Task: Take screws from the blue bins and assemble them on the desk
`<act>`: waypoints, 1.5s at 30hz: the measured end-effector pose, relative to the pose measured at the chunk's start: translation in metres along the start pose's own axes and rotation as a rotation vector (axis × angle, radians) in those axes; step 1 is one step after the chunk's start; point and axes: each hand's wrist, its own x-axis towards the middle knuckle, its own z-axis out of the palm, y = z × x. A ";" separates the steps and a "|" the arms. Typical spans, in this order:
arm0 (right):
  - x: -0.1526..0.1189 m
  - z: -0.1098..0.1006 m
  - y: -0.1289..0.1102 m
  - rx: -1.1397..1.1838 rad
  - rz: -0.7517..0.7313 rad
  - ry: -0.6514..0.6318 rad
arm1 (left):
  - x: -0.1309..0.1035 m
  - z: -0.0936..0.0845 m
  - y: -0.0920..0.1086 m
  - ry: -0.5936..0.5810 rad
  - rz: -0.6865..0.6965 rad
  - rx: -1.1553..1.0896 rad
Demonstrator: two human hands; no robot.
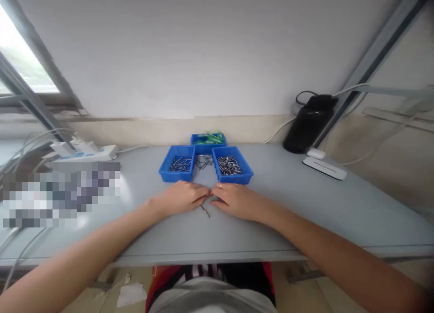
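Nearest the viewer, two bare forearms reach out over the grey surface [305,213]. The left hand [183,197] and right hand [235,200] rest palm down, fingertips almost meeting, fingers loosely curled and flat rather than clenched; neither visibly grips anything. Just below the gap between them lies a small metal pin [205,210], its long axis slanting from upper left to lower right, touching or nearly touching the left fingertips, so that hand is a shade nearer. Beyond the hands stand two blue bins of metal parts, left bin [177,164] and right bin [232,166], with loose pins [203,161] between them, and a rear bin [207,141] holding green pieces.
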 end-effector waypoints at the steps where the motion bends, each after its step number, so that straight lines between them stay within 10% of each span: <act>1: 0.000 0.001 -0.001 -0.013 0.007 0.008 | 0.000 -0.001 0.001 -0.010 -0.014 -0.003; 13: 0.002 0.006 -0.003 -0.091 0.115 0.023 | 0.000 -0.008 0.006 -0.091 -0.159 0.051; 23: 0.002 0.006 0.001 -0.022 0.065 0.028 | -0.004 -0.013 -0.002 -0.090 -0.003 -0.187; 45: 0.007 -0.002 0.000 0.246 0.159 0.074 | -0.003 -0.008 0.001 0.163 0.001 -0.106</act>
